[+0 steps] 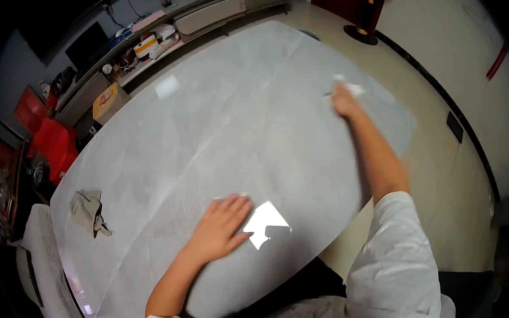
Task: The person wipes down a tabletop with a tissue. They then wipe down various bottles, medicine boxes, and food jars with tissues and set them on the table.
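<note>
Left hand (221,223): palm down, fingers slightly spread, on glossy grey marbled tabletop (227,127), near side. Right hand (344,100): blurred, tabletop's far right, at white patch (355,90); grip cannot be told. Crumpled grey-beige cloth (86,210): tabletop's left. Red plastic chair (54,143): beyond tabletop's left edge.

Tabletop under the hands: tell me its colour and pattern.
Pale grey with whitish, marble-like streaks; the tabletop shows best in the head view.

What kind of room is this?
It's probably a living or dining room in someone's home. There's a big shiny table, a long low cabinet with household things on it, and what looks like a red chair.
</note>
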